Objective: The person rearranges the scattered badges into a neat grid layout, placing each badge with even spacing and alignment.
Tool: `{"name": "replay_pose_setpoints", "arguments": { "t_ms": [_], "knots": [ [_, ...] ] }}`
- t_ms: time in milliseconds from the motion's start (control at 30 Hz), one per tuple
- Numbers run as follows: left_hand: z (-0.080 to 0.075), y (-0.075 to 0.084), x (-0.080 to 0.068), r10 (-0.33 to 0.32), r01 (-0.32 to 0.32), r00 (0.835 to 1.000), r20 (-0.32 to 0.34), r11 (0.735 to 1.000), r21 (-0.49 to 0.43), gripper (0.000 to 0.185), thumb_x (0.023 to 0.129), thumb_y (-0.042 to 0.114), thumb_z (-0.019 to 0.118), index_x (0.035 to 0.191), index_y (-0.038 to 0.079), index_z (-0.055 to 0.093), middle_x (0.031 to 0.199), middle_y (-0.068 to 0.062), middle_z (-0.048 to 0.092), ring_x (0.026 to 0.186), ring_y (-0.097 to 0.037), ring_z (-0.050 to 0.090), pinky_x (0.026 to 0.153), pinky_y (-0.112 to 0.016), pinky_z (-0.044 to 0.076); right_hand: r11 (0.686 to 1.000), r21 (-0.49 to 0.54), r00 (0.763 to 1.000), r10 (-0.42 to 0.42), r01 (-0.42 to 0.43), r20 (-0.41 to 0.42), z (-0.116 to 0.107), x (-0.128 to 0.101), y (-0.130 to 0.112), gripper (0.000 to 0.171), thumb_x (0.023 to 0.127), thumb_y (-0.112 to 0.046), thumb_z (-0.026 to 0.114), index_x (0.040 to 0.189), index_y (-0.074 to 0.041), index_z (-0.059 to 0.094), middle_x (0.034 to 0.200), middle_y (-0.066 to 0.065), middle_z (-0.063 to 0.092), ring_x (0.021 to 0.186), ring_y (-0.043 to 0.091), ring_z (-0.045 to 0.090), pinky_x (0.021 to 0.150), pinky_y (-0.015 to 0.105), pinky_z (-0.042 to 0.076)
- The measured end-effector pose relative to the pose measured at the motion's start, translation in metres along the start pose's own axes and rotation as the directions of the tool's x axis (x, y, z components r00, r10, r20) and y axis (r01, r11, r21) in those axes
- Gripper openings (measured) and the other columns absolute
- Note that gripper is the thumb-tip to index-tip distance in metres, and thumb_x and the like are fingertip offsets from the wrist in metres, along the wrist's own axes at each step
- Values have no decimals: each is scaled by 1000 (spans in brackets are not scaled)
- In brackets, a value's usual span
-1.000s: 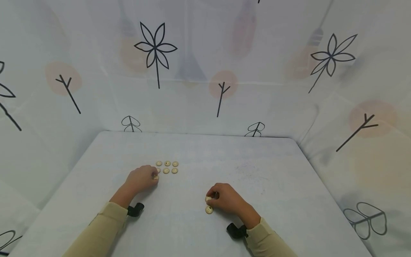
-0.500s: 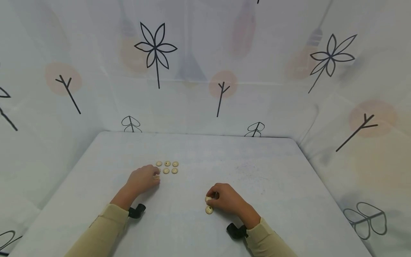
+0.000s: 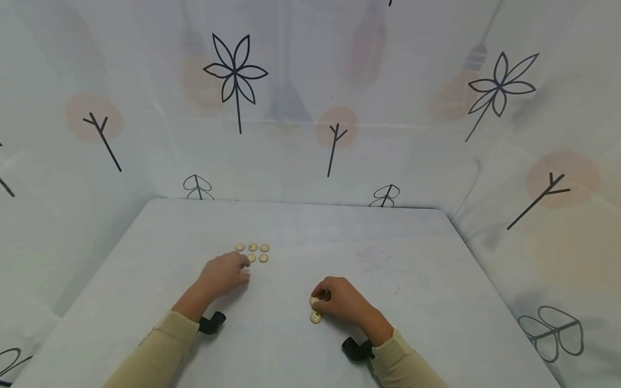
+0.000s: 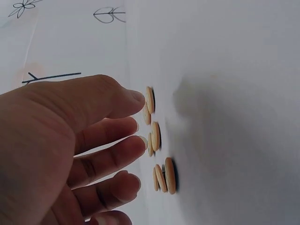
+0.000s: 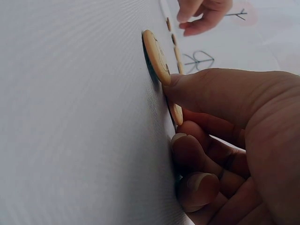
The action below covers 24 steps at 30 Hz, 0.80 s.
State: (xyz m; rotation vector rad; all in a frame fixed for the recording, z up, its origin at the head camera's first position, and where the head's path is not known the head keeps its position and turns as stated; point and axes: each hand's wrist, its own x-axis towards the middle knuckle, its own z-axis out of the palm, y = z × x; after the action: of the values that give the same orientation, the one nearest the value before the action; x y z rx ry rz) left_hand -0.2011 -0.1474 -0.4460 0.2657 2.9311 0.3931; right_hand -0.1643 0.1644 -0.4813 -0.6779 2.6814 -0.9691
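My left hand (image 3: 226,274) hovers over the near left corner of a group of round beige discs (image 3: 264,258), thumb and fingers parted with nothing between them. Several discs (image 4: 169,176) lie flat beyond its fingertips in the left wrist view; the head view hides some under the hand. My right hand (image 3: 343,299), nearer the person, pinches one disc (image 5: 177,114) at the table between thumb and fingers. Touching its thumb is another disc (image 5: 157,56) with thin dark marks on its face, lying just nearer the person.
A white table (image 3: 388,258) carries everything. Patterned white cloth (image 3: 291,108) rises behind it and at both sides. Each wrist wears a black camera mount (image 3: 212,323), close above the tabletop.
My left hand has let go of the disc it held at the group's near left corner, opened its fingers and shifted slightly right and nearer. The right hand keeps still.
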Motion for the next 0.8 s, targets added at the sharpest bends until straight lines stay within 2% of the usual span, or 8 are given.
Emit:
{"name": "replay_pose_setpoints", "arguments": {
  "t_ms": [200,500,800],
  "knots": [
    [5,7,-2,12,-11,1000,14,1000,-24,29,85,30,71,110,16,68,105,0,67,100,-20,63,88,-43,51,1000,-9,1000,3,-3,0,0,0,0,19,86,-30,72,101,-19,72,90,-12,62,77,3,54,67,24,46],
    [13,18,-2,63,-62,998,9,998,-26,27,83,30,72,106,17,69,99,3,67,91,-16,61,84,-42,51,1000,-18,1000,8,-8,-7,-2,-1,-2,18,87,-29,70,102,-19,72,90,-12,62,77,4,54,67,24,46],
    [19,28,-2,94,-93,996,11,995,-33,25,83,31,73,105,19,70,98,5,67,91,-14,62,83,-39,52,999,-40,1000,3,-4,-20,-2,1,-1,19,87,-28,70,103,-18,73,91,-11,63,76,3,53,67,24,45]
  ]
}}
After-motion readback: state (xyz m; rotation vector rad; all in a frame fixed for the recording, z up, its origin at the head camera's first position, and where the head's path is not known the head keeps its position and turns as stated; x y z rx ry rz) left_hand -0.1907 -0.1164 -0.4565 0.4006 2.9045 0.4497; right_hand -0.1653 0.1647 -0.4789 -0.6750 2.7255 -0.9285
